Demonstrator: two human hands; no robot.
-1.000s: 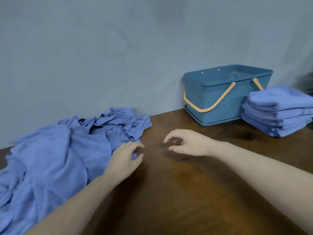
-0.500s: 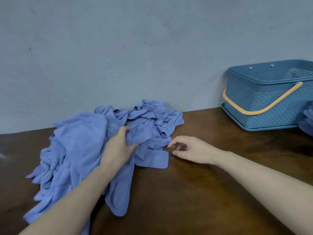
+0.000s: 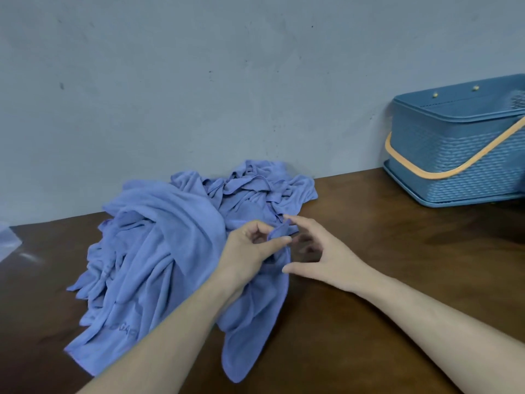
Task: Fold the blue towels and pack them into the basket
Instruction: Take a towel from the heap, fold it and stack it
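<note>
Towels (image 3: 159, 251) are heaped unfolded on the left half of the wooden table (image 3: 383, 280), against the wall.

At the heap's right edge, a corner of one towel is pinched between thumb and forefinger of the left hand (image 3: 250, 248). Just beside it, the right hand (image 3: 318, 251) is held with fingers spread and relaxed, its fingertip touching that same corner, nothing gripped. Well apart, at the far right, the blue basket (image 3: 460, 155) with its orange handle is set by the wall.

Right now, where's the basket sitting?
In the head view, the blue basket stands at the far right of the brown table, against the wall, well right of the towel pile and both hands.
</note>
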